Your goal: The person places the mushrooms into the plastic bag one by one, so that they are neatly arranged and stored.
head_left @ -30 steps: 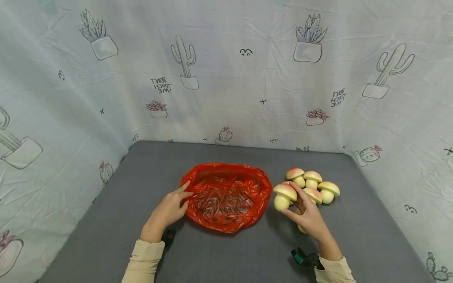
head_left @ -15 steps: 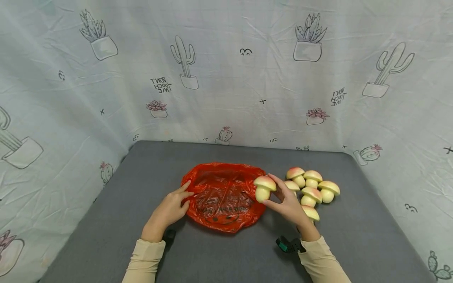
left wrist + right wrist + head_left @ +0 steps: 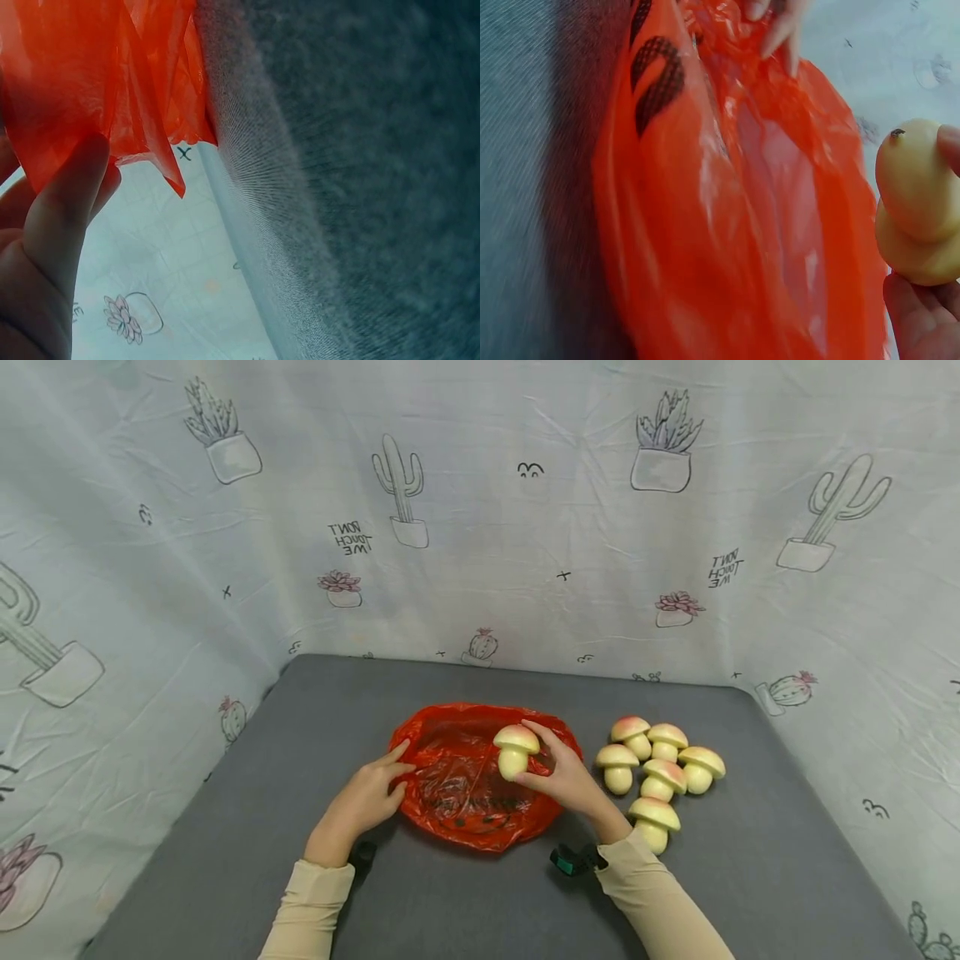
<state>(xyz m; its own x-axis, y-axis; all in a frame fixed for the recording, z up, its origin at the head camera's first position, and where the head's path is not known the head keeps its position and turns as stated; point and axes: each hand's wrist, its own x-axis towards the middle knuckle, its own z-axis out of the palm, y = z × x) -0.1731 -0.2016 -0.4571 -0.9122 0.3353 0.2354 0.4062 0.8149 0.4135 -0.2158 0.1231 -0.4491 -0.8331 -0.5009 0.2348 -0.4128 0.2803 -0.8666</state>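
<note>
Above open red plastic bag (image 3: 468,837) | right hand (image 3: 561,777) pinches pink-yellow mushroom-shaped object (image 3: 513,760) | left hand (image 3: 366,793) pinches rim (image 3: 457,708), best held wide

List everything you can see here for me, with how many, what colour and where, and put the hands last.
Table: one, grey, under everything
Backdrop: white with plant drawings, behind and beside the table
Plastic bag: one, red, mid-table, mouth open
Loose mushrooms: six, pale yellow, some caps reddish, right of the bag
Held mushroom: one, same colours, over the bag
Wrist devices: two, black, one by each wrist
Sleeves: two, cream, on both arms
Left hand: one, pinching the bag's left edge
Right hand: one, gripping the held mushroom
</note>
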